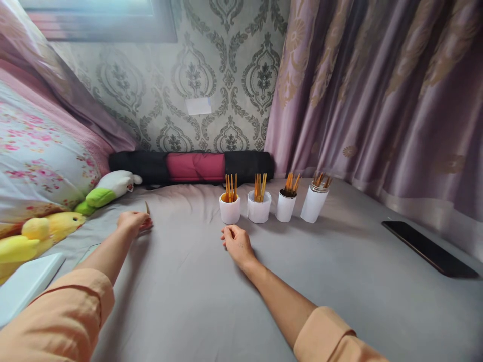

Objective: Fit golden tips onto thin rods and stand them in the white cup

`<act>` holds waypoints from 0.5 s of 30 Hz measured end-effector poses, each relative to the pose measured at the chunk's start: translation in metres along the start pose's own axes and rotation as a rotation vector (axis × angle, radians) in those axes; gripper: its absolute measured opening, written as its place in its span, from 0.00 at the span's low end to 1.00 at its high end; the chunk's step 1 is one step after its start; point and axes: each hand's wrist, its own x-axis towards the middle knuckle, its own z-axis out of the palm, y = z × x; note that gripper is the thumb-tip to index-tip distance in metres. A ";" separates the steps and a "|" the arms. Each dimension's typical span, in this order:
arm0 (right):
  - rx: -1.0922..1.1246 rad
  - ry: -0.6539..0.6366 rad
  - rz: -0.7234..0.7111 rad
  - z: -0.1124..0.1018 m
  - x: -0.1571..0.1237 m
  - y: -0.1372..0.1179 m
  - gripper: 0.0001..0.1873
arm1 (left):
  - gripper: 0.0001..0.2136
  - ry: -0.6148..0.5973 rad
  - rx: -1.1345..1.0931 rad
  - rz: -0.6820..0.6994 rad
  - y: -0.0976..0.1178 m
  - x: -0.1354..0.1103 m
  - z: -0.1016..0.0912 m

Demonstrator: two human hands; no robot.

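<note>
Out on the left, my left hand (pixel 132 222) has its fingers closed on a thin brownish stick (pixel 147 207), whose tip points up past the fingertips. My right hand (pixel 237 244) rests in front of the containers with its fingers curled in; whether anything is inside them is hidden. Just beyond it stands a short white cup (pixel 230 211) with sticks (pixel 231 187) upright in it. To its right are a wider white cup (pixel 258 211), a narrower white-wrapped cup (pixel 286 208) and a tall white-wrapped jar (pixel 314 205), each holding several thin sticks.
A black phone (pixel 428 249) lies at the right on the grey sheet (pixel 196 291). Plush toys (pixel 109 190) and a white flat box (pixel 32 281) are at the left. A black and red roll (pixel 196 167) lies along the patterned wall, beside a purple curtain (pixel 339 90).
</note>
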 end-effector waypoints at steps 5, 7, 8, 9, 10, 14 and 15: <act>-0.015 0.002 -0.001 0.001 0.001 0.001 0.16 | 0.05 -0.052 -0.532 -0.225 0.004 -0.008 0.006; -0.019 0.001 0.001 0.001 0.001 0.001 0.15 | 0.05 -0.052 -0.682 -0.288 0.005 -0.010 0.008; -0.021 0.002 0.001 0.001 0.001 0.002 0.15 | 0.05 -0.049 -0.747 -0.315 0.006 -0.010 0.008; -0.023 0.003 0.000 0.001 0.001 0.002 0.15 | 0.05 -0.045 -0.806 -0.340 0.007 -0.011 0.009; -0.025 0.004 -0.001 0.001 0.001 0.002 0.15 | 0.06 -0.042 -0.859 -0.361 0.008 -0.012 0.010; -0.020 0.005 0.001 0.000 0.001 0.003 0.15 | 0.08 -0.051 -1.017 -0.423 0.012 -0.014 0.013; -0.018 0.004 0.001 0.000 0.001 0.003 0.15 | 0.08 -0.060 -1.043 -0.432 0.013 -0.014 0.014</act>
